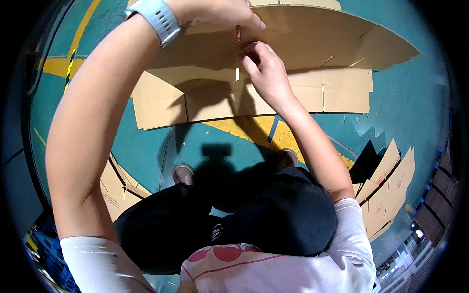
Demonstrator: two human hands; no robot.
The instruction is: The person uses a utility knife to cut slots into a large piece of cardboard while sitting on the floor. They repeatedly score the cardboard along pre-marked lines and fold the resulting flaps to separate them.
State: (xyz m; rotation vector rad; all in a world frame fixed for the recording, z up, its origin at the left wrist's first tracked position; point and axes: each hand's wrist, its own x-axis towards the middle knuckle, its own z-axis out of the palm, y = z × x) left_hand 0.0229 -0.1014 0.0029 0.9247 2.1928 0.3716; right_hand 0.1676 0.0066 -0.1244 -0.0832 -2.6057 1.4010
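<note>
A large brown cardboard sheet (pixel 312 36) stands tilted before me, its lower part folded out toward me as a flap (pixel 288 93) near the floor. At its upper edge is my left hand (pixel 215 12), with a digit lying over the near face; the hand's far side is cut off by the frame. Just below it, my right hand (pixel 267 71) is closed, fingers curled and thumb bent against the cardboard. Whatever its fingertips hold, if anything, is hidden. Between the hands shows a narrow reddish slot (pixel 238 33). Lower down, a bright slit (pixel 237 74) cuts the sheet.
Flat cardboard pieces (pixel 386 190) stand stacked at my right, and more cardboard (pixel 117 188) lies at my left. The green floor (pixel 405 102) carries yellow markings (pixel 244 129). My shoes (pixel 183 173) are just in front of my bent knees.
</note>
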